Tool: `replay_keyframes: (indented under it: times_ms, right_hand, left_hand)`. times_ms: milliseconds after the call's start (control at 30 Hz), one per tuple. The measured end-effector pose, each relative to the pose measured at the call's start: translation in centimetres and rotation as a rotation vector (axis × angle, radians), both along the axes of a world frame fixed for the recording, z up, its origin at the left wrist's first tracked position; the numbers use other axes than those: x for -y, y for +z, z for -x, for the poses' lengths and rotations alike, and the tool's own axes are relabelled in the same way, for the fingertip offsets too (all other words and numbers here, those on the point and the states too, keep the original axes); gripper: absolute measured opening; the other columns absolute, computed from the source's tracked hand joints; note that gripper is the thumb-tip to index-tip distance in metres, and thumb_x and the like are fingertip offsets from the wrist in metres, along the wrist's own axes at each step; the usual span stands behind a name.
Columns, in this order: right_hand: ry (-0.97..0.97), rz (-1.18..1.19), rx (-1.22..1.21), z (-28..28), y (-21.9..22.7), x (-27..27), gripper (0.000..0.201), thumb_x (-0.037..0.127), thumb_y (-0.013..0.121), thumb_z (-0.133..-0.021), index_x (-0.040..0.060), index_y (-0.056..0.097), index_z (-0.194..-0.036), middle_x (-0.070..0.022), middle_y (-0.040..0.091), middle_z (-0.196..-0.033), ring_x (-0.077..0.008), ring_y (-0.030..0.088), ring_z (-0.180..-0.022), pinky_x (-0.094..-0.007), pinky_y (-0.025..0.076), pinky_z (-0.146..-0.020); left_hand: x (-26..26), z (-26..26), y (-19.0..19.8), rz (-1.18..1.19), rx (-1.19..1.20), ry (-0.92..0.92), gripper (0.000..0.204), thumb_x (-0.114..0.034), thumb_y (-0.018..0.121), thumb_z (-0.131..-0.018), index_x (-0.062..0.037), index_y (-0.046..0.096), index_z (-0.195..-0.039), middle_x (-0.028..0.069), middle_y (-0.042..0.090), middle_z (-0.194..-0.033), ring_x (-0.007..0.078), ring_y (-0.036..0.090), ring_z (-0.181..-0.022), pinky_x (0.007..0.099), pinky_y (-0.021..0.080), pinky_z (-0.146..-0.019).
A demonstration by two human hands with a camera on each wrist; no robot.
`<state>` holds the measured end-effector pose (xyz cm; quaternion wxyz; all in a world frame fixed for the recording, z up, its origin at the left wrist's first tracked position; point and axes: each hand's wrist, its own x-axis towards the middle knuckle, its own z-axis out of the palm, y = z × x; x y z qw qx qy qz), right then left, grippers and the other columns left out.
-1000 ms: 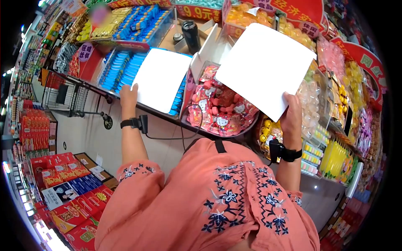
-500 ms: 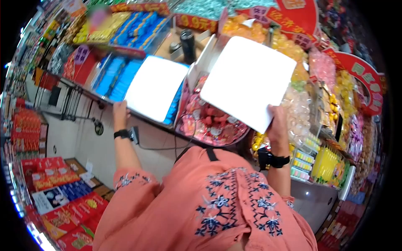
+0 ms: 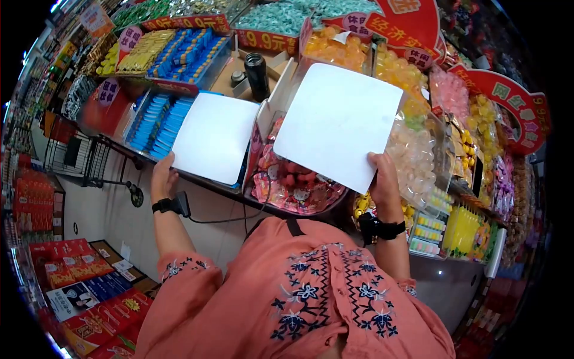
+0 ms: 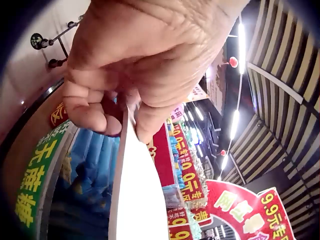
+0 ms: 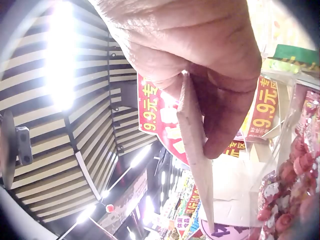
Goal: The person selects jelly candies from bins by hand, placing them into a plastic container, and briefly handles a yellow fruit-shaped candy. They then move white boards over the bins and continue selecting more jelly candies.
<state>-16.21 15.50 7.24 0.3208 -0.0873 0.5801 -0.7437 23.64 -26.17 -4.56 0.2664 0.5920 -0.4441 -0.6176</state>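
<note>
A white flat board [image 3: 215, 137] lies over the bin of blue-wrapped packets [image 3: 156, 127] in the head view. My left hand [image 3: 162, 178] pinches its near left corner; the left wrist view shows the board's edge [image 4: 122, 180] between the thumb and curled fingers. A second white board [image 3: 338, 122] is tilted above the bin of pink and red packets [image 3: 299, 192], covering part of it. My right hand [image 3: 385, 179] grips its near right corner. In the right wrist view, the thick pale edge [image 5: 195, 130] sits between thumb and fingers.
A black bottle [image 3: 257, 76] stands on a tan shelf behind the boards. To the right are bins of clear-packed sweets [image 3: 412, 158] under red signs. A shopping cart [image 3: 75, 158] stands at left, near stacked red boxes [image 3: 107, 311]. A cable [image 3: 230, 220] runs from the left wristband.
The head view has shifted, and everything sits lower and further left. The right-hand board has moved left across the pink bin. The left-hand board stays over the blue packets.
</note>
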Motion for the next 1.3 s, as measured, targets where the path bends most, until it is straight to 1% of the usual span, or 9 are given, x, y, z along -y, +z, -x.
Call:
replay_keyframes:
  times_ms: [67, 233, 300, 400, 500, 533, 600, 767, 1300]
  right_hand:
    - [-0.009, 0.005, 0.008, -0.2, 0.6, 0.2, 0.022, 0.015, 0.055, -0.094, -0.0014, 0.061, -0.106, -0.0072, 0.064, -0.103, -0.0165, 0.061, -0.093, -0.0326, 0.05, -0.084]
    - [0.019, 0.032, 0.009, 0.6, -0.1, 0.0, 0.025, 0.015, 0.055, -0.093, -0.002, 0.061, -0.111, -0.0069, 0.064, -0.104, -0.0164, 0.062, -0.095, -0.0322, 0.051, -0.084]
    - [0.032, 0.048, 0.027, 0.8, 0.1, -0.1, 0.031, 0.014, 0.055, -0.092, -0.0029, 0.06, -0.118, -0.0072, 0.065, -0.105, -0.0169, 0.063, -0.096, -0.0319, 0.052, -0.085]
    - [0.032, 0.055, 0.035, 0.8, 0.2, 0.0, 0.032, 0.015, 0.056, -0.092, -0.0025, 0.06, -0.119, -0.0063, 0.065, -0.106, -0.0162, 0.063, -0.095, -0.0311, 0.052, -0.085]
    - [0.09, 0.112, 0.081, 0.6, 0.2, 0.5, 0.034, 0.015, 0.057, -0.093, -0.0024, 0.059, -0.122, -0.0074, 0.066, -0.111, -0.0166, 0.064, -0.098, -0.0319, 0.053, -0.086]
    - [0.12, 0.14, 0.1, 0.5, 0.2, 0.7, 0.034, 0.016, 0.057, -0.094, -0.0024, 0.059, -0.123, -0.008, 0.066, -0.113, -0.0169, 0.064, -0.099, -0.0322, 0.053, -0.087]
    - [0.19, 0.169, 0.127, 0.3, 0.4, 1.2, 0.037, 0.018, 0.057, -0.096, -0.0025, 0.057, -0.126, -0.0091, 0.066, -0.117, -0.0174, 0.064, -0.103, -0.0327, 0.053, -0.089]
    - [0.282, 0.215, 0.153, 0.3, 0.1, 1.4, 0.043, 0.026, 0.056, -0.102, -0.0025, 0.052, -0.134, -0.0105, 0.064, -0.125, -0.0184, 0.064, -0.111, -0.0338, 0.052, -0.096]
    - [0.294, 0.216, 0.159, 1.4, -0.5, -1.5, 0.049, 0.034, 0.056, -0.103, 0.0004, 0.05, -0.138, -0.01, 0.065, -0.125, -0.0171, 0.067, -0.107, -0.0346, 0.057, -0.089]
  left_hand:
    - [0.3, -0.8, 0.0, 0.002, -0.14, -0.101, 0.029, -0.035, 0.07, -0.093, -0.0099, 0.065, -0.108, -0.0032, 0.061, -0.082, 0.0074, 0.055, -0.064, 0.0218, 0.047, -0.054]
    - [-1.0, -2.6, 3.6, 0.202, -0.221, 0.041, 0.029, -0.031, 0.061, -0.099, -0.0089, 0.065, -0.118, -0.003, 0.065, -0.099, 0.0067, 0.056, -0.08, 0.0224, 0.043, -0.064]
    - [-1.1, -6.7, 3.9, 0.484, -0.213, -0.181, 0.04, -0.016, 0.047, -0.101, 0.0004, 0.052, -0.137, 0.0084, 0.057, -0.13, 0.0231, 0.055, -0.114, 0.03, 0.046, -0.091]
    - [-3.8, -2.9, 11.1, 0.301, -0.308, 0.083, 0.032, -0.027, 0.054, -0.103, -0.0072, 0.06, -0.128, -0.001, 0.061, -0.115, 0.0073, 0.056, -0.09, 0.0192, 0.043, -0.068]
    - [-7.4, 2.1, 14.3, 0.289, -0.35, 0.021, 0.029, -0.03, 0.061, -0.1, -0.0091, 0.061, -0.119, -0.0034, 0.062, -0.1, 0.0079, 0.057, -0.086, 0.0212, 0.045, -0.064]
    - [-8.9, 3.6, 13.5, 0.593, -0.29, -0.202, 0.027, -0.029, 0.062, -0.1, -0.01, 0.06, -0.12, -0.0028, 0.064, -0.1, 0.0086, 0.06, -0.086, 0.022, 0.048, -0.062]
    - [-10.3, 7.4, 12.0, 0.358, -0.378, -0.132, 0.024, -0.028, 0.061, -0.101, -0.011, 0.06, -0.118, -0.0017, 0.066, -0.1, 0.0089, 0.062, -0.085, 0.0226, 0.05, -0.061]
    - [-14.5, 15.4, 10.1, 0.058, -0.569, -0.328, 0.018, -0.026, 0.061, -0.102, -0.0105, 0.06, -0.111, -0.0009, 0.067, -0.094, 0.0073, 0.063, -0.077, 0.0208, 0.05, -0.056]
    - [-16.1, 20.3, 8.7, 0.426, -0.039, -0.597, 0.028, -0.029, 0.068, -0.096, -0.0022, 0.066, -0.104, -0.0005, 0.059, -0.076, 0.0052, 0.054, -0.059, 0.0201, 0.039, -0.047]
